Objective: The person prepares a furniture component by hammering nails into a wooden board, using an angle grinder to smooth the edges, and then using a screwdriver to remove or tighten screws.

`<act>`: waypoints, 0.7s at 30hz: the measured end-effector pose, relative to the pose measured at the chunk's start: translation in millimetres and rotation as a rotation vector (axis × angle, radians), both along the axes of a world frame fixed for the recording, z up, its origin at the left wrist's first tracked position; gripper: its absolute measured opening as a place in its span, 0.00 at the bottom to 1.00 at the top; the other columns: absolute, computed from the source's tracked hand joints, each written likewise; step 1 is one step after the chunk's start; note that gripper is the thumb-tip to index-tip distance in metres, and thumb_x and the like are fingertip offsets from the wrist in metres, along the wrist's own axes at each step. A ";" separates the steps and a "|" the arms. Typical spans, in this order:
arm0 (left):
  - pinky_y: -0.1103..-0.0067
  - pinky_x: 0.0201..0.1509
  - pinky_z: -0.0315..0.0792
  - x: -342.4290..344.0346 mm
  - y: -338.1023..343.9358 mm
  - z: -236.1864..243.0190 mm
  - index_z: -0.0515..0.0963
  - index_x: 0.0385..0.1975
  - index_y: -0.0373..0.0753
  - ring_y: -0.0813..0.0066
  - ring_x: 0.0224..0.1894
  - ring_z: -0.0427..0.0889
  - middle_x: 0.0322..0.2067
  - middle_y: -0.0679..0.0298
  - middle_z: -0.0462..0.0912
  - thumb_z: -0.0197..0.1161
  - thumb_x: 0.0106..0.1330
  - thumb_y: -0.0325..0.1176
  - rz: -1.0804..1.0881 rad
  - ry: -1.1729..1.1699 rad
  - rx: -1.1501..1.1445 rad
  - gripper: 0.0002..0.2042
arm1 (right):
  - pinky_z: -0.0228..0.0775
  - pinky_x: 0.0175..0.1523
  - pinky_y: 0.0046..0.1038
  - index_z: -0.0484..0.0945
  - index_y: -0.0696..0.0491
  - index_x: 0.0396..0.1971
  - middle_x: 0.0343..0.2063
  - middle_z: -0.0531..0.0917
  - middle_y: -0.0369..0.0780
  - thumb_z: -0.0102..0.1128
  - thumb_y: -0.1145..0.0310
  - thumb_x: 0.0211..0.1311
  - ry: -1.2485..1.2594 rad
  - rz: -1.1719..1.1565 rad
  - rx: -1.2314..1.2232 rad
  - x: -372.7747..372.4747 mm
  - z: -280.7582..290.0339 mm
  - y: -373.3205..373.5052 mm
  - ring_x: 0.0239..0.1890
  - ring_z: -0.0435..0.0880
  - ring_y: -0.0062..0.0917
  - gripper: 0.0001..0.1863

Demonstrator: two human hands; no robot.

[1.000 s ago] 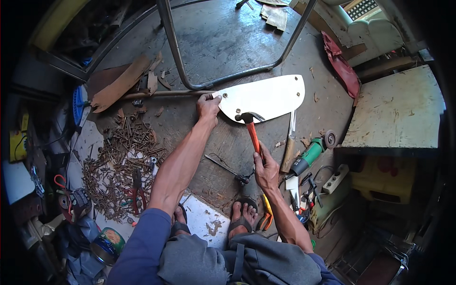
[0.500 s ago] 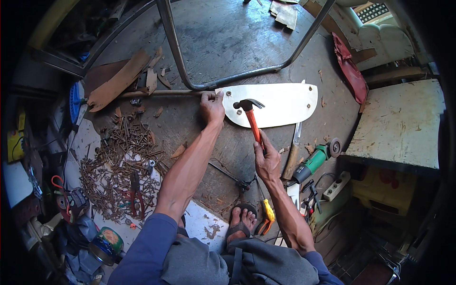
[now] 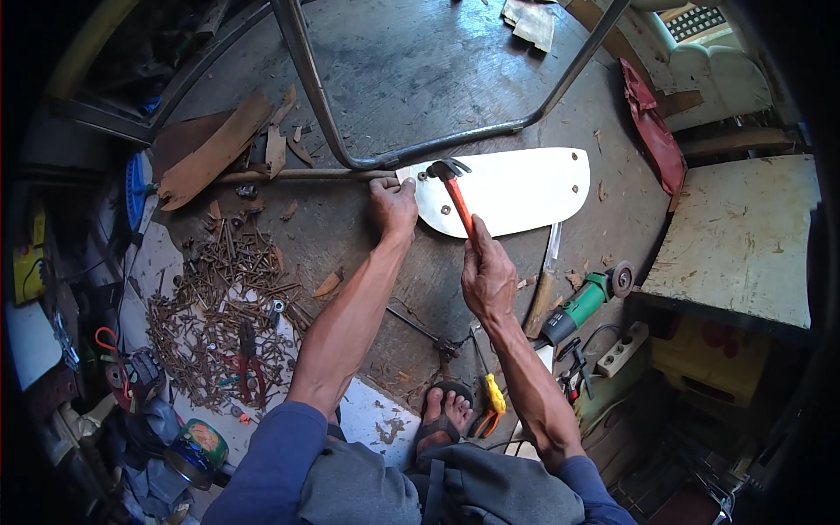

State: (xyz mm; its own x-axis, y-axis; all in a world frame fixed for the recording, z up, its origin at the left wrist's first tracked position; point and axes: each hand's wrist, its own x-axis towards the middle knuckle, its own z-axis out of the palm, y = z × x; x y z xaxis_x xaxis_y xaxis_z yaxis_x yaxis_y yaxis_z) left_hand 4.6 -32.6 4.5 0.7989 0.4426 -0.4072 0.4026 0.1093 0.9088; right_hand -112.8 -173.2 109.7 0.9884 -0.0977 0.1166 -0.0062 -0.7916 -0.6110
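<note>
My left hand (image 3: pixel 394 208) grips the left end of a white board (image 3: pixel 516 188) with rounded ends and several metal fittings on its face. My right hand (image 3: pixel 486 276) is closed round the orange handle of a claw hammer (image 3: pixel 458 197), whose dark head is over the board's upper-left fitting, close to my left fingers; whether it touches cannot be told. Beneath the board's lower right pokes a wooden-handled blade (image 3: pixel 543 289). A wooden pole (image 3: pixel 289 175) runs up to my left hand.
A bent metal tube frame (image 3: pixel 459 125) stands behind the board. Scattered screws (image 3: pixel 219 324) lie left, brown scraps (image 3: pixel 214 153) behind them. At right are a green angle grinder (image 3: pixel 577 306), a yellow-handled tool (image 3: pixel 493 394), a power strip (image 3: pixel 621 350) and a pale box top (image 3: pixel 726 236).
The board has shifted right since a second ago. The hammer head has moved up and left from near the lower-left fitting to the upper-left one; my right hand has risen with it.
</note>
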 end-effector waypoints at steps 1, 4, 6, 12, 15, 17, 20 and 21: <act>0.77 0.38 0.76 0.0 0.9 -1.6 0.70 0.45 0.30 0.73 0.34 0.83 0.34 0.54 0.85 0.70 0.64 0.25 0.011 -0.014 -0.007 0.16 | 0.75 0.31 0.41 0.70 0.47 0.69 0.27 0.80 0.46 0.58 0.72 0.70 -0.029 0.000 -0.002 1.2 2.2 3.6 0.26 0.82 0.40 0.27; 0.77 0.37 0.76 1.7 -2.6 0.6 0.70 0.44 0.31 0.73 0.34 0.83 0.34 0.54 0.85 0.70 0.64 0.25 0.017 -0.024 -0.018 0.15 | 0.75 0.30 0.42 0.65 0.44 0.72 0.29 0.80 0.46 0.54 0.71 0.72 0.002 0.014 -0.113 3.6 3.3 8.8 0.26 0.82 0.41 0.29; 0.77 0.37 0.76 2.6 -2.3 1.8 0.70 0.43 0.31 0.73 0.34 0.83 0.34 0.54 0.85 0.70 0.65 0.26 0.002 0.013 0.004 0.15 | 0.75 0.30 0.43 0.62 0.41 0.74 0.31 0.80 0.47 0.51 0.70 0.74 0.182 0.057 -0.311 6.8 -2.6 7.2 0.26 0.83 0.43 0.30; 0.72 0.38 0.78 -2.6 0.4 -2.1 0.71 0.42 0.31 0.67 0.33 0.86 0.32 0.53 0.86 0.70 0.63 0.29 0.019 -0.035 0.020 0.15 | 0.76 0.34 0.49 0.63 0.41 0.73 0.33 0.81 0.49 0.49 0.66 0.75 0.232 0.024 -0.180 17.5 15.3 10.5 0.29 0.84 0.48 0.28; 0.73 0.38 0.77 1.3 1.2 -2.5 0.71 0.42 0.31 0.68 0.32 0.85 0.31 0.53 0.86 0.70 0.63 0.29 0.002 -0.051 0.035 0.15 | 0.76 0.34 0.50 0.62 0.41 0.73 0.34 0.81 0.50 0.49 0.66 0.75 0.256 0.042 -0.231 18.6 3.0 12.6 0.29 0.84 0.49 0.28; 0.75 0.35 0.75 0.7 -0.3 -1.4 0.70 0.42 0.31 0.71 0.32 0.83 0.32 0.55 0.85 0.70 0.64 0.28 -0.011 -0.046 0.035 0.15 | 0.76 0.33 0.50 0.62 0.42 0.73 0.34 0.81 0.51 0.49 0.67 0.75 0.308 0.065 -0.267 20.1 -0.1 8.6 0.29 0.84 0.50 0.29; 0.78 0.31 0.73 -3.8 0.1 1.5 0.70 0.43 0.31 0.76 0.30 0.80 0.32 0.57 0.84 0.68 0.66 0.28 -0.019 -0.016 0.026 0.14 | 0.76 0.34 0.51 0.60 0.42 0.74 0.34 0.80 0.51 0.48 0.68 0.74 0.301 0.057 -0.211 22.4 15.8 11.4 0.28 0.84 0.51 0.29; 0.78 0.31 0.72 -4.0 -0.8 1.5 0.70 0.44 0.31 0.76 0.30 0.80 0.32 0.57 0.84 0.68 0.66 0.28 -0.023 -0.008 0.030 0.14 | 0.76 0.34 0.52 0.60 0.42 0.74 0.34 0.80 0.52 0.48 0.68 0.74 0.253 0.030 -0.179 15.4 12.7 14.1 0.29 0.84 0.51 0.29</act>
State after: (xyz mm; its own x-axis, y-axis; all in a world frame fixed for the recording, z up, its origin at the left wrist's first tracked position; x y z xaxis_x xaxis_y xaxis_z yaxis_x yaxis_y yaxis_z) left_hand 0.6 -33.4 6.0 0.8124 0.4357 -0.3875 0.3972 0.0731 0.9148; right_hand -97.3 -159.1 122.4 0.9903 -0.0683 -0.1210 -0.1156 -0.8885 -0.4442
